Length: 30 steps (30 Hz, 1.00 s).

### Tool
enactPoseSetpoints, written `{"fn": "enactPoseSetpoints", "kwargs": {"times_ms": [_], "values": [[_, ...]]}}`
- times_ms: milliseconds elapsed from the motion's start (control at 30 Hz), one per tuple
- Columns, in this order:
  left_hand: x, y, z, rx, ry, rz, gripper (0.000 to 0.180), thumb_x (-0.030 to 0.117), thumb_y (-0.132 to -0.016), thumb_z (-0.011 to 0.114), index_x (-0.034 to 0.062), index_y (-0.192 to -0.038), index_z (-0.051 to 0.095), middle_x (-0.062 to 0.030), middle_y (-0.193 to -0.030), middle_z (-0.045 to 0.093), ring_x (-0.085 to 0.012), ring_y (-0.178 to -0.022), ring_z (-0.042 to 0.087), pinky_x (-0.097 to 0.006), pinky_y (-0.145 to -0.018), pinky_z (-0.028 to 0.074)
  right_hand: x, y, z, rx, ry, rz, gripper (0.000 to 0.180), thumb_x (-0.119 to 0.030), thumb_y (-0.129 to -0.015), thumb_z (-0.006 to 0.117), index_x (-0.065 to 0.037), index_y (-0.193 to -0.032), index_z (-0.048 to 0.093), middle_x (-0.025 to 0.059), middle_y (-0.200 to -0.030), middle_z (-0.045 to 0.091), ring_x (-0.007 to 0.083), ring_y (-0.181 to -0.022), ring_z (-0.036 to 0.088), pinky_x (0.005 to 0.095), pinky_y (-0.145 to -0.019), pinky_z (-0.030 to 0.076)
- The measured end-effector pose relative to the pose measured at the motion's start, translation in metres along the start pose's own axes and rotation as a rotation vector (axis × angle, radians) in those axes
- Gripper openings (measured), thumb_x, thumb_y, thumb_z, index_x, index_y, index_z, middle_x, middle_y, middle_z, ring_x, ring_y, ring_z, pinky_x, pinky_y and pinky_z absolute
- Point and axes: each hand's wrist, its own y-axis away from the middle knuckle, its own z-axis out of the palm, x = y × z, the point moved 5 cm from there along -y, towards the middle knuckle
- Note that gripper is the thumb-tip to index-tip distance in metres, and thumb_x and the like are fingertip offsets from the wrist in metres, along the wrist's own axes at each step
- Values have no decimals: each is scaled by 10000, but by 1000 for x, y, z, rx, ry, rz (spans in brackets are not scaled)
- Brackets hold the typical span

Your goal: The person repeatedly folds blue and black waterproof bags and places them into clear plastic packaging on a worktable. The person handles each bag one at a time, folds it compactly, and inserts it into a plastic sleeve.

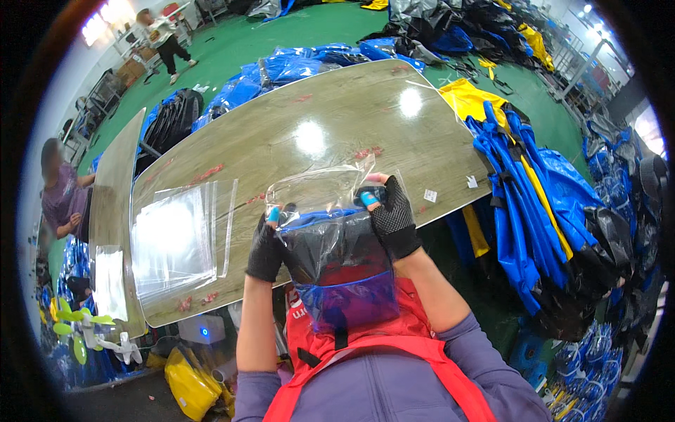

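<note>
A clear plastic bag point(316, 186) with a folded black and blue item point(337, 246) inside hangs between my hands at the near table edge, in front of my red apron. My left hand point(267, 246), in a black fingerless glove with blue wrapped round a fingertip, grips the bag's left side. On the other side, my right hand point(394, 219), gloved alike in dotted black, pinches the right upper corner. The bag's open top rises above the item as a loose transparent flap. The item's lower part shows blue through the plastic.
A stack of flat clear bags point(176, 235) lies on the wood-patterned table point(260, 141) to the left. Blue and yellow sheet goods point(527, 190) drape beside its right edge. Blue packages point(288, 67) are piled along the far edge. A person point(67, 190) sits at left; another stands farther back.
</note>
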Motion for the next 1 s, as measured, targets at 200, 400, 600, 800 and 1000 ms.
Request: {"fn": "enactPoseSetpoints", "kwargs": {"times_ms": [200,400,600,800,1000], "values": [[20,-32,-1,-57,93,-49,401,225,-927,569,-8,-1252,533,-171,-1225,587,-299,-1094,596,-437,-906,508,-46,-54,-8,202,129,-155,144,-60,-900,584,-28,-1040,592,52,-894,648,148,-854,634,267,-761,505],[38,-20,8,-72,75,-7,336,175,-928,575,-40,-1186,580,-167,-1086,653,-270,-988,649,-385,-862,538,-85,-34,136,-669,902,-943,237,-121,-728,638,-93,-962,659,111,-775,587,324,-803,583,436,-733,479],[60,-7,14,-115,-421,145,347,145,-913,610,0,-1227,589,-136,-1092,663,-193,-1004,636,-306,-865,516,-40,-47,179,-870,1221,-982,107,-172,-790,591,-113,-796,680,94,-804,636,279,-837,616,406,-706,505],[54,-16,0,-177,54,80,457,271,-910,554,-76,-1207,551,-177,-1112,639,-260,-985,645,-366,-857,524,-150,-148,61,-9,1144,-958,207,-203,-880,555,-37,-997,597,133,-964,656,222,-827,628,378,-703,507],[71,-27,-28,43,-564,-16,359,319,-955,517,43,-1147,642,-74,-991,711,-51,-651,526,-216,-540,418,-62,-135,-22,-291,566,3,354,-227,-861,637,-66,-1171,581,113,-947,672,194,-600,535,330,-552,456]]}}
